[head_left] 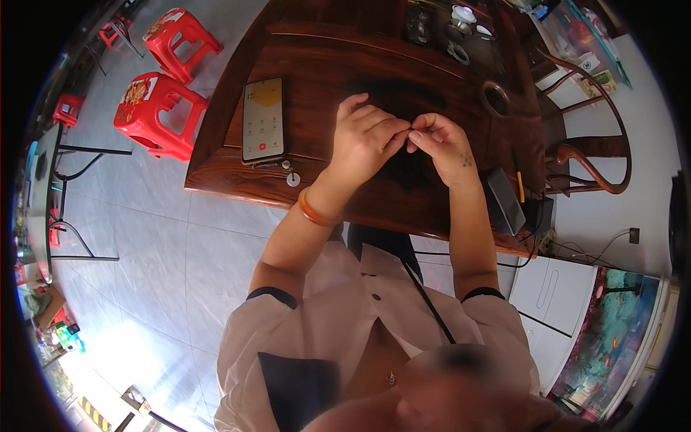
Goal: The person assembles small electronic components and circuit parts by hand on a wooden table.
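Observation:
Above the dark wooden table [317, 61] my two hands meet fingertip to fingertip. My left hand [366, 137] is closed in a pinch, its little finger raised, with an orange bangle on the wrist. My right hand [443, 144] pinches as well, thumb against index finger, right beside the left fingertips. A tiny dark spot shows where the fingers meet; what it is I cannot make out. Left of my left hand a phone [263, 122] lies face up with its screen lit. A round charm [293, 179] hangs from its lower corner.
Glass and white teaware [463, 16] stands at the table's far right. A dark box-shaped device [502, 201] sits by my right forearm. Beyond is a wooden armchair [594, 147]. Red plastic stools [162, 111] stand on the floor at left. A white cabinet [551, 288] is at lower right.

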`<control>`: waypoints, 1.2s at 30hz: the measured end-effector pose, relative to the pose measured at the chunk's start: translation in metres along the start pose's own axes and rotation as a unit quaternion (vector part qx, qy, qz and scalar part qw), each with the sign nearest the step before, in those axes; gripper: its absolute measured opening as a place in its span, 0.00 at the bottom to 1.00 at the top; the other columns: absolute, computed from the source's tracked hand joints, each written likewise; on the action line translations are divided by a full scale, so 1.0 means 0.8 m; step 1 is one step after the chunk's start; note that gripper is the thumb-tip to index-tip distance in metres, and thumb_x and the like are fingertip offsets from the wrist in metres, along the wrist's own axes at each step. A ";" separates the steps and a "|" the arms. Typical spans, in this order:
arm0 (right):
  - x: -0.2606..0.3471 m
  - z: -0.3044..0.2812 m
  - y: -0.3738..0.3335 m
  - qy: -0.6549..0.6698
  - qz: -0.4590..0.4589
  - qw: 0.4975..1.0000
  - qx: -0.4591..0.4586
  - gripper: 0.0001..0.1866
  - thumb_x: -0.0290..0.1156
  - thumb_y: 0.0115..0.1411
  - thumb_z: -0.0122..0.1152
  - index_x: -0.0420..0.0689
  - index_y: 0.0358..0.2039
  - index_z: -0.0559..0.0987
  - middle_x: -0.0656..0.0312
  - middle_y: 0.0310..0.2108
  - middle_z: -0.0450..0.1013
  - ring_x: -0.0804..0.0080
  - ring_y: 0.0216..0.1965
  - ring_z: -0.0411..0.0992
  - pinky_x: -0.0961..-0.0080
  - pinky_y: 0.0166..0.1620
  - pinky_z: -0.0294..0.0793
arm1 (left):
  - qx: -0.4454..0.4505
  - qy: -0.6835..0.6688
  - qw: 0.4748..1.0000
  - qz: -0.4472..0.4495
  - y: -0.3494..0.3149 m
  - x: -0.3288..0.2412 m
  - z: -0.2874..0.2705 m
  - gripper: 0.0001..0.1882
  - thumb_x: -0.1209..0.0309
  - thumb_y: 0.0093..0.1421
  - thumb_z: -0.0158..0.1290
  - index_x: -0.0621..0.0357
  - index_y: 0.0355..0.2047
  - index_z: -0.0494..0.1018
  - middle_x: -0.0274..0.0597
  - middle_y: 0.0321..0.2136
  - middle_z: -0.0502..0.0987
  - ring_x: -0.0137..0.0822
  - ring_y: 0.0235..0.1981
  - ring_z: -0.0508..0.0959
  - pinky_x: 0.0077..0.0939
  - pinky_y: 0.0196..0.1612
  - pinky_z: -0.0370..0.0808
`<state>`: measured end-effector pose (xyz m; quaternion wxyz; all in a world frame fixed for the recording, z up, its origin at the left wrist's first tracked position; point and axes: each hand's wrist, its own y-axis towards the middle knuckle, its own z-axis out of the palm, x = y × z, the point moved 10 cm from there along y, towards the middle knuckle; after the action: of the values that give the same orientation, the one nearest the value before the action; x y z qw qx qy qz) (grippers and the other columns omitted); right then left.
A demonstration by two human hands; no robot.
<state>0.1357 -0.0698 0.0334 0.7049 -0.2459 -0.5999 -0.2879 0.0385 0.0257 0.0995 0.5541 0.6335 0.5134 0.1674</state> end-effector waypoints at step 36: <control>0.031 0.006 -0.007 -0.070 -0.157 0.985 -0.011 0.19 0.16 0.50 0.65 0.39 0.43 0.75 0.63 0.37 0.70 0.78 0.39 0.71 0.81 0.42 0.73 | 0.027 -0.463 0.811 -0.357 -0.037 0.064 0.047 0.06 0.75 0.57 0.57 0.64 0.32 0.77 0.38 0.28 0.79 0.24 0.31 0.76 0.17 0.36 0.73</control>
<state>0.1312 -0.0734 0.0590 0.6046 -0.1755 -0.6754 -0.3840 0.0752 0.0448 0.0430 0.7295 0.4229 0.3904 -0.3695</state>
